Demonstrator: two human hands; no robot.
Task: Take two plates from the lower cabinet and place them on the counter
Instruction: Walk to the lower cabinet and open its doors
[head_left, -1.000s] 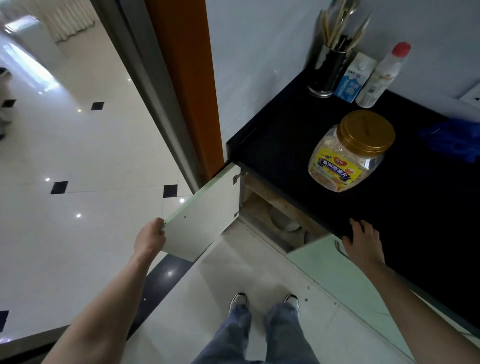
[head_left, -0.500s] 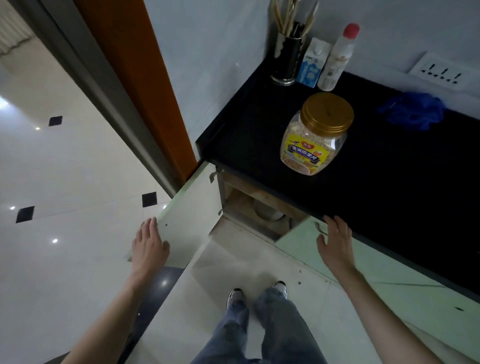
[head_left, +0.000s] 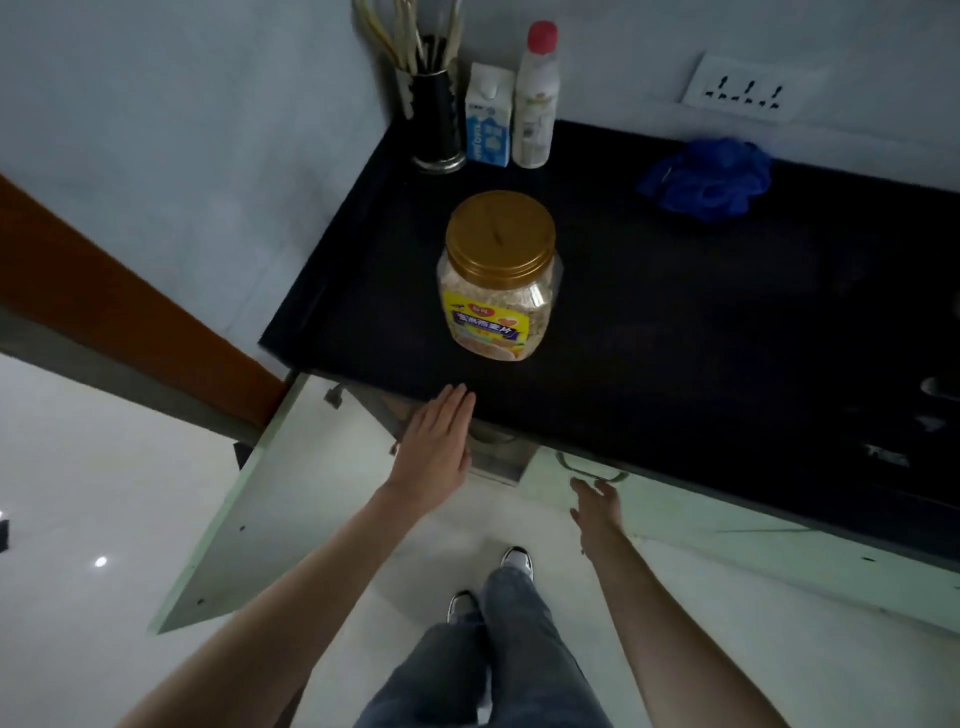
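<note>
The black counter (head_left: 701, 338) fills the space beyond both hands, with its front edge running just past the fingertips. The pale floor (head_left: 78, 493) spreads out to the left of the left arm and under the person's jeans and shoes.

A pale green cabinet door (head_left: 291, 493) stands swung wide open on the outer side of the left hand (head_left: 436, 447). A closed door (head_left: 753, 530) of the same colour stretches away to the right of the right hand (head_left: 597, 509). Between the hands is the dark cabinet opening (head_left: 498, 457). A dim curved shape shows inside it, but the plates cannot be made out.

The left hand is flat and holds nothing, its fingers straight and together over the counter's front edge. The right hand also holds nothing, with its fingers loosely spread just below the closed door's handle (head_left: 592, 470). Whether it touches the door cannot be told.

Beyond the left hand stands a jar (head_left: 498, 280) with a gold lid. Its yellow label has a blue band of Chinese characters, too blurred to read. Bare counter lies to its right, beyond the right hand.

By the far wall are a blue cloth (head_left: 706, 176), a black holder (head_left: 436, 119) of sticks, a white bottle (head_left: 534, 98) with a red cap and a blue-and-white carton (head_left: 487, 124) with unreadable print.
</note>
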